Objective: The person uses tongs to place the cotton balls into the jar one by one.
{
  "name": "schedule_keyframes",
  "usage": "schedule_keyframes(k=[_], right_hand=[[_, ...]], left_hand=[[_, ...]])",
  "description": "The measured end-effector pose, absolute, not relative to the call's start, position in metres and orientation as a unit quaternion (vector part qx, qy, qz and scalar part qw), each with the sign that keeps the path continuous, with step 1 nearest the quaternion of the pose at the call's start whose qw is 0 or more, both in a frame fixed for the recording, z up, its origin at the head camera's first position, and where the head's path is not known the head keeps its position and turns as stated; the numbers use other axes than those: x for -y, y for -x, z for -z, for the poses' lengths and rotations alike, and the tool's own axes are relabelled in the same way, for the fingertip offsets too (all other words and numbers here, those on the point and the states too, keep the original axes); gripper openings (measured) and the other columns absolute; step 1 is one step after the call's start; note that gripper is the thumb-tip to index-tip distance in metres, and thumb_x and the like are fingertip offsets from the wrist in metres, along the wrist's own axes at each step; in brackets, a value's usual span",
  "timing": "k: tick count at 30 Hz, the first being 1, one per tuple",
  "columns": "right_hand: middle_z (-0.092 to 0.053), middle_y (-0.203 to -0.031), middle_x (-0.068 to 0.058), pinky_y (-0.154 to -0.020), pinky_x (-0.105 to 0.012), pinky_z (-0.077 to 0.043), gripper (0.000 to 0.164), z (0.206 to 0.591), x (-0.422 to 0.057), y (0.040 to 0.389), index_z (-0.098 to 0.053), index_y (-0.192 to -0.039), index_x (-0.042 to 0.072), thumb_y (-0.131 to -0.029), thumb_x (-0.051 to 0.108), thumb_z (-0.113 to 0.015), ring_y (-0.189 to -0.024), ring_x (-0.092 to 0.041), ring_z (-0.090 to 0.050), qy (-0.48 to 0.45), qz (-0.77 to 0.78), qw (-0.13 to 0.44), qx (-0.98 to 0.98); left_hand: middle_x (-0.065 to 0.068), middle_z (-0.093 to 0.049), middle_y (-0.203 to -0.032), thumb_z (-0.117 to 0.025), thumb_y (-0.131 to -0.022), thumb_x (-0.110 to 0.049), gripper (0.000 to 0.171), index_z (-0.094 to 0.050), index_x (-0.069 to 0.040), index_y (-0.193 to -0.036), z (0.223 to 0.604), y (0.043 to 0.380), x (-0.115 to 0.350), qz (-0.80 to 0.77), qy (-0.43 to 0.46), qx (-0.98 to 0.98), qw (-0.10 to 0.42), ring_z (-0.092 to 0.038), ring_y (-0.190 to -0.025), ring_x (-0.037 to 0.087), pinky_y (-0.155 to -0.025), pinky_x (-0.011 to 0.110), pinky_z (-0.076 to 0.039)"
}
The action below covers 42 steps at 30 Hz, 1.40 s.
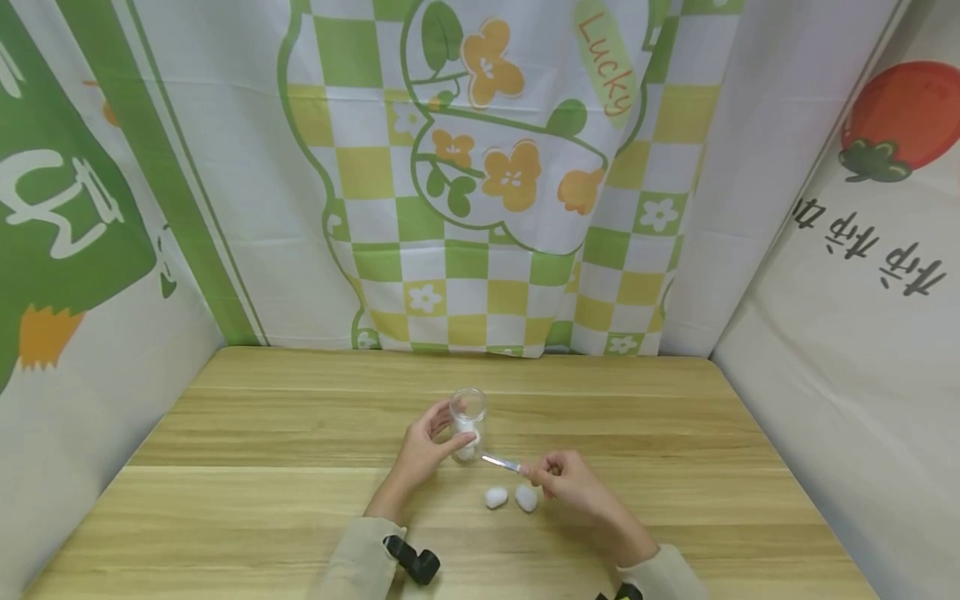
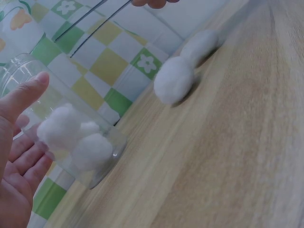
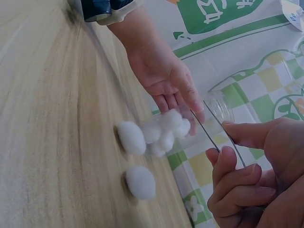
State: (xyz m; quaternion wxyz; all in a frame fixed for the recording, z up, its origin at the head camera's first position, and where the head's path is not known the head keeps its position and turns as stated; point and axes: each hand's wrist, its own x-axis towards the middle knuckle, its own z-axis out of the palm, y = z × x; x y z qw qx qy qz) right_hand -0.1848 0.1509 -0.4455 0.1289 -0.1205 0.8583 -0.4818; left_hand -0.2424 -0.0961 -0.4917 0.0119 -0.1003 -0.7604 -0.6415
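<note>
A clear jar (image 1: 468, 406) with several cotton balls (image 2: 92, 151) inside stands on the table. My left hand (image 1: 425, 448) grips it from the left, thumb on the near side and fingers behind. Metal tweezers (image 1: 501, 462) are pinched between the thumb and fingers of my right hand (image 1: 573, 482). Their tips point left toward the jar, with nothing between them in the right wrist view. Two loose cotton balls, a left one (image 1: 496, 497) and a right one (image 1: 527, 498), lie on the wood in front of the jar, near my right hand.
The wooden table (image 1: 262, 492) runs back to a green and yellow checked curtain (image 1: 480, 275). Printed cloth walls, a left one (image 1: 97, 250) and a right one (image 1: 847, 350), border both sides. A black wrist camera (image 1: 414, 561) sits on the left sleeve.
</note>
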Motion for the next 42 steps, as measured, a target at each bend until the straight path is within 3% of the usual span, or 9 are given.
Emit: schedule_keyframes(k=[9, 20, 32, 42], right_hand=[[-0.046, -0.057, 0.006, -0.043, -0.009, -0.025, 0.039, 0.449, -0.153, 0.181, -0.056, -0.076, -0.010, -0.093, 0.025, -0.062, -0.054, -0.004, -0.037, 0.122, 0.489, 0.145, -0.851], [-0.043, -0.054, 0.006, -0.042, -0.011, -0.029, 0.035, 0.457, -0.153, 0.174, -0.055, -0.074, -0.005, -0.091, 0.024, -0.065, -0.048, -0.006, -0.035, 0.077, 0.534, 0.186, -0.821], [-0.045, -0.054, 0.005, -0.044, -0.013, -0.029, 0.035, 0.466, -0.156, 0.169, -0.056, -0.072, -0.002, -0.090, 0.025, -0.066, -0.051, -0.008, -0.039, 0.086, 0.514, 0.179, -0.835], [-0.046, -0.053, 0.006, -0.045, -0.013, -0.033, 0.037, 0.471, -0.158, 0.167, -0.058, -0.074, -0.010, -0.090, 0.022, -0.066, -0.052, -0.007, -0.041, 0.108, 0.504, 0.181, -0.838]], left_hand=[[0.015, -0.058, -0.139, -0.077, -0.081, -0.012, 0.065, -0.047, -0.004, -0.138, 0.491, 0.242, 0.096, 0.643, 0.104, 0.758, 0.012, -0.052, -0.132, 0.033, -0.117, 0.043, -0.041], [0.017, -0.058, -0.138, -0.077, -0.080, -0.010, 0.064, -0.048, -0.003, -0.137, 0.492, 0.243, 0.096, 0.647, 0.103, 0.755, 0.014, -0.053, -0.131, 0.033, -0.117, 0.042, -0.042], [0.017, -0.058, -0.138, -0.076, -0.081, -0.011, 0.064, -0.048, -0.003, -0.138, 0.494, 0.243, 0.097, 0.647, 0.113, 0.754, 0.016, -0.053, -0.131, 0.033, -0.117, 0.043, -0.041], [0.016, -0.059, -0.138, -0.077, -0.080, -0.010, 0.065, -0.048, -0.003, -0.138, 0.493, 0.243, 0.096, 0.648, 0.105, 0.754, 0.015, -0.053, -0.131, 0.033, -0.117, 0.042, -0.042]])
